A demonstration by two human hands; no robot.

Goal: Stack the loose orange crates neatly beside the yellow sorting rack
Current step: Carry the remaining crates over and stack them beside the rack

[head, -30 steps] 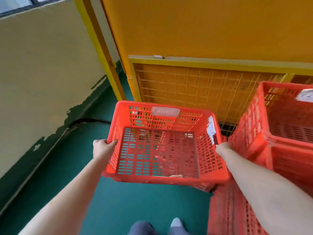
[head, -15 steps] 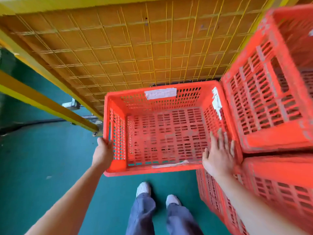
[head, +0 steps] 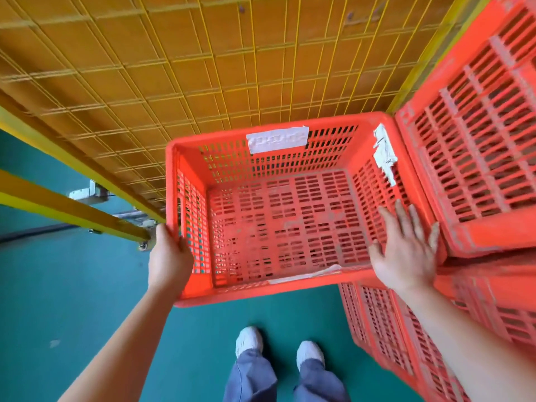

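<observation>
An empty orange slotted crate (head: 278, 227) with white paper labels on its far and right walls sits low in front of me, against the yellow wire-mesh sorting rack (head: 179, 68). My left hand (head: 168, 256) grips the crate's left rim near the front corner. My right hand (head: 406, 250) lies flat with straight, spread fingers over the crate's right rim, beside a taller stack of orange crates (head: 475, 140) on the right.
A green floor (head: 58, 300) spreads to the left and below. Yellow frame bars (head: 72, 210) with a caster run along the rack's lower left. My feet (head: 278, 346) stand just behind the crate. The stack's lower crates (head: 391, 338) reach down on my right.
The crate has come down from mid-air to a low spot against the rack. My right hand released its side grip and now lies flat on the rim. My view tilted downward.
</observation>
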